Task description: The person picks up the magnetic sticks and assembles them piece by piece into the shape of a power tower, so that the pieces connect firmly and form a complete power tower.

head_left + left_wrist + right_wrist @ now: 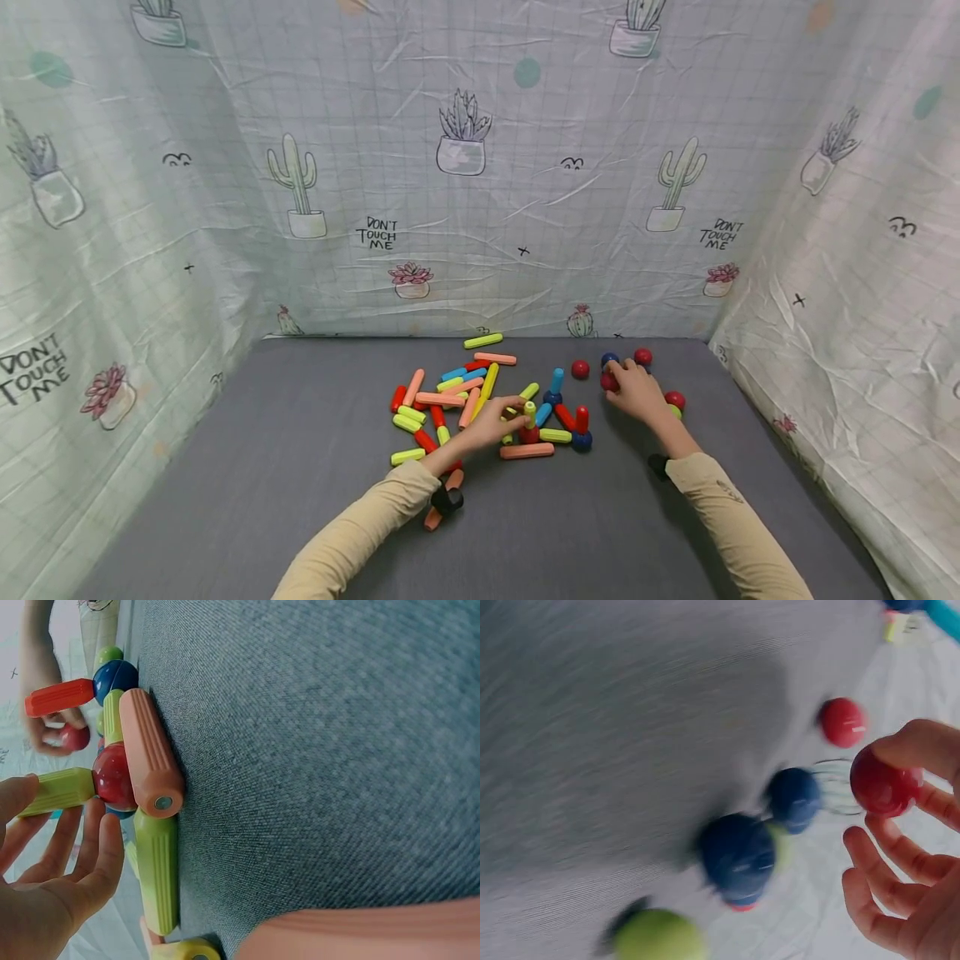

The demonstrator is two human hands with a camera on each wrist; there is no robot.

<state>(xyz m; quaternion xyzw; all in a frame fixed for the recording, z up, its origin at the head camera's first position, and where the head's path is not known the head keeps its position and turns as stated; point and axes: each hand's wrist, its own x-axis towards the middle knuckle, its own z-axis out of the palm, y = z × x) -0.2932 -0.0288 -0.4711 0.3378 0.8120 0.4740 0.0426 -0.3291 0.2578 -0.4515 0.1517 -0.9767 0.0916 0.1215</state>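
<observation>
Between thumb and fingers, my left hand pinches a yellow-green ridged rod. That rod stands upright on a red ball, joined end to ball. A salmon rod lies right beside the ball, and another yellow-green rod lies close by. My right hand holds a red ball, thumb on one side and fingers on the other, and in the right wrist view it looks raised off the table. Blue balls and a green ball lie near it.
Left of centre, loose rods in salmon, red, blue and yellow-green are heaped on the grey table. A red rod and a blue rod stand on blue balls between the hands. A patterned curtain encloses the back and sides.
</observation>
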